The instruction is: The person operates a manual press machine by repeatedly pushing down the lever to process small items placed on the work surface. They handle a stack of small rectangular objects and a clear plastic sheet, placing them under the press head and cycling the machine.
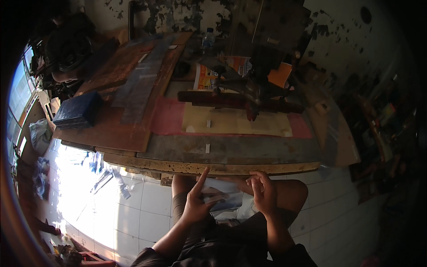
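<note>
My left hand [195,204] holds a clear, flimsy plastic sheet or bag [229,200] above my lap, just in front of the worktable's near edge [213,169]. Its index finger points up and away, while the thumb side rests against the plastic. My right hand [264,194] is raised to the right of the plastic, fingers loosely bent and apart. I make out nothing in it. Beyond both hands, a dark machine with a long reddish-brown bar [231,99] stands over a yellow sheet [244,127] and a pink sheet [168,116]. Two small white pieces [207,148] lie nearby.
A brown board [129,138] covers the table's left part, bearing a blue box [78,110] and strips of clear plastic [138,91]. At the back stands a water bottle [208,39]. Plastic scraps [106,178] litter the sunlit tiled floor. Dark clutter fills the right side.
</note>
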`<state>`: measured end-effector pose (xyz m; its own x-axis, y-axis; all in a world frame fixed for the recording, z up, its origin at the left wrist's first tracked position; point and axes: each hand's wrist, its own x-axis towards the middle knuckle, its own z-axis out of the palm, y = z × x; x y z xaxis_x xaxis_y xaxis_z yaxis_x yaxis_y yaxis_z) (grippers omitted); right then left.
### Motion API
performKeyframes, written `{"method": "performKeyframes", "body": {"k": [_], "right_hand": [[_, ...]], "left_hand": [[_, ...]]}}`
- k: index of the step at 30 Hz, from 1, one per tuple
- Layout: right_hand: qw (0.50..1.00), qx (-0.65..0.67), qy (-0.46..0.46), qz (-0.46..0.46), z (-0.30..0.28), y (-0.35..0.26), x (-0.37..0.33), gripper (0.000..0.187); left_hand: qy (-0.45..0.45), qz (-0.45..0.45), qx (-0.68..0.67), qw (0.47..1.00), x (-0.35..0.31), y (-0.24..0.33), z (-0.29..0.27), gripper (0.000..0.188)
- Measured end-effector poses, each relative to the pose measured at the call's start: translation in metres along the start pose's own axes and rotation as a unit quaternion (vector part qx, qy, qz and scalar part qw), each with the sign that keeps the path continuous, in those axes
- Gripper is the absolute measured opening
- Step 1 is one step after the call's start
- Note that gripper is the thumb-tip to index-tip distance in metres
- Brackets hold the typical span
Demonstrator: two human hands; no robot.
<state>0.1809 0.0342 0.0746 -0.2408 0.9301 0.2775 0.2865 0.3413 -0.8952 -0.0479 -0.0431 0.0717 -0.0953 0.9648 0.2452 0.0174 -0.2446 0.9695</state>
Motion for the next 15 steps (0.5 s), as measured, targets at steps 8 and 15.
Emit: {"method": "performKeyframes", "body": {"k": [8, 15], "right_hand": [[0.958, 0.228, -0.14, 0.1, 0.003, -0.023, 0.04, 0.045], [0.947, 0.277, -0.136, 0.091, 0.008, -0.02, 0.09, 0.051]], "left_hand": [[-0.003, -0.042, -0.049, 0.998, -0.02, 0.008, -0.001, 0.094], [-0.12, -0.086, -0.016, 0.989, -0.048, -0.024, 0.008, 0.095]]}}
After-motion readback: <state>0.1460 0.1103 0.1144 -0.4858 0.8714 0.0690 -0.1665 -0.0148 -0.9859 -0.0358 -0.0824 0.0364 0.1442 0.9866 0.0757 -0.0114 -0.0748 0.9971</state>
